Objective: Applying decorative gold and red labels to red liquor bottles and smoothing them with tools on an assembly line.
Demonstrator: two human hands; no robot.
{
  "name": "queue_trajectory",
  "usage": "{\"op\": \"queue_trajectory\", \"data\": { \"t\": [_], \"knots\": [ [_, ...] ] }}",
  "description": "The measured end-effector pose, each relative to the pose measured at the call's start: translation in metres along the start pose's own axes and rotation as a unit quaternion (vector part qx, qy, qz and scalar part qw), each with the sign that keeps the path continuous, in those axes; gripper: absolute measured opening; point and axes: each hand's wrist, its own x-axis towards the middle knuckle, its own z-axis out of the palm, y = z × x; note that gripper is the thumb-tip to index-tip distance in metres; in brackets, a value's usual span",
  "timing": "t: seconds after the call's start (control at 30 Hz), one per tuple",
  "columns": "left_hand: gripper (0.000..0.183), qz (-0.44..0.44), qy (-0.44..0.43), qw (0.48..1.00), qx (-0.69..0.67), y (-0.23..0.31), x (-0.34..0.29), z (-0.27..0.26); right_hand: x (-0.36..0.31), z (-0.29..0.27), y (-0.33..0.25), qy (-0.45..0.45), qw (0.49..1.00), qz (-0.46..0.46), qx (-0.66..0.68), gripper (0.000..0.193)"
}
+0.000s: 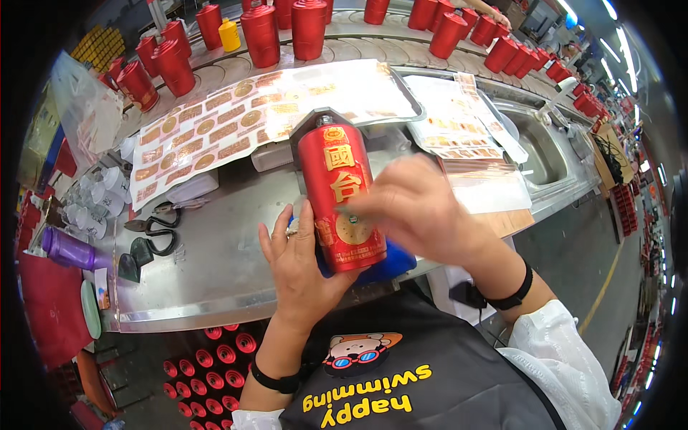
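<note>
A red bottle (315, 161) with gold lettering and a round gold patch low on its front tilts before me, its neck away from me. My left hand (297, 261) holds its lower left side, with fingers along the wall and the base near the thumb. My right hand (419, 208) is smeared by motion over the bottle's right front. Its fingertips are pinched together near the lettering, and a small greenish edge shows at them; what it is I cannot make out. A grey angular support (296, 132) shows behind the bottle's top, and something blue (398, 261) lies beneath it.
Sticker sheets (215, 122) cover the back of the steel table (208, 279). Black-handled scissors (161, 233) and dark green flat pieces (129, 269) lie left, near a purple cup (68, 249). Red bottles (259, 36) line a conveyor behind; a sink (537, 147) is at right.
</note>
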Motion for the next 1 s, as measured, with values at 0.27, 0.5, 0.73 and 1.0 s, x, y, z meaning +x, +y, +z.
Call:
{"op": "queue_trajectory", "data": {
  "t": [0.27, 0.5, 0.73, 1.0],
  "knots": [
    [0.102, 0.000, 0.002, 1.000, -0.007, -0.004, -0.002, 0.003, -0.027, -0.001, -0.004, -0.025, 0.994, -0.014, 0.107, 0.032],
    [0.103, -0.010, 0.001, 0.999, -0.031, -0.006, -0.005, 0.005, -0.057, -0.004, 0.000, -0.059, 0.975, 0.005, 0.213, 0.040],
    [0.105, -0.007, 0.000, 0.999, -0.049, -0.008, -0.002, 0.006, -0.067, 0.001, 0.005, -0.057, 0.961, 0.025, 0.268, 0.036],
    [0.106, 0.037, -0.004, 0.998, 0.048, 0.000, 0.003, -0.008, -0.054, -0.004, -0.008, -0.087, 0.948, -0.040, 0.304, 0.033]
  ]
}}
